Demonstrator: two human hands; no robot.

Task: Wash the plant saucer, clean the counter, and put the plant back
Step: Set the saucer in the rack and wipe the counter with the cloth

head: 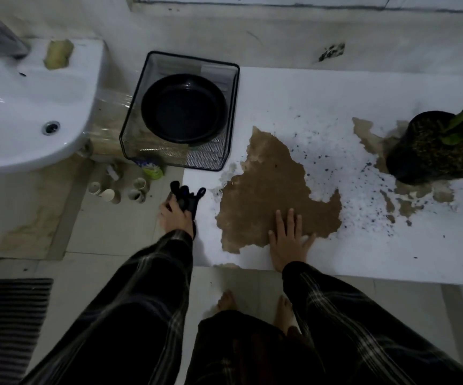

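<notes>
Presently, item one: desk (363, 87), white top, with a brown patch (269, 190) at front centre and loose dark soil specks (344, 173) scattered between it and the plant. Step in hand, by judgement: cleaning the desk. To do it well, sweep the soil towards one edge and gather it rather than smear it, working from the plant side inward, and keep it clear of the washed saucer.

Item two: plant saucer (184, 108), black, round, lying in a black wire-mesh basket (130, 126) at the desk's left end, beside the white sink (24, 107). It looks already rinsed.

Item three: potted plant (436, 147), black pot, standing at the desk's right, well apart from the saucer, not yet put back.

Item four: left hand (176, 215), arm stretched forward off the desk's left edge, fingers curled round a dark object (187, 197), possibly a cloth or brush; which cannot be told.

Item five: right hand (288, 237), palm down, fingers straight and spread, resting flat on the desk at the brown patch's lower right edge, holding nothing.
</notes>
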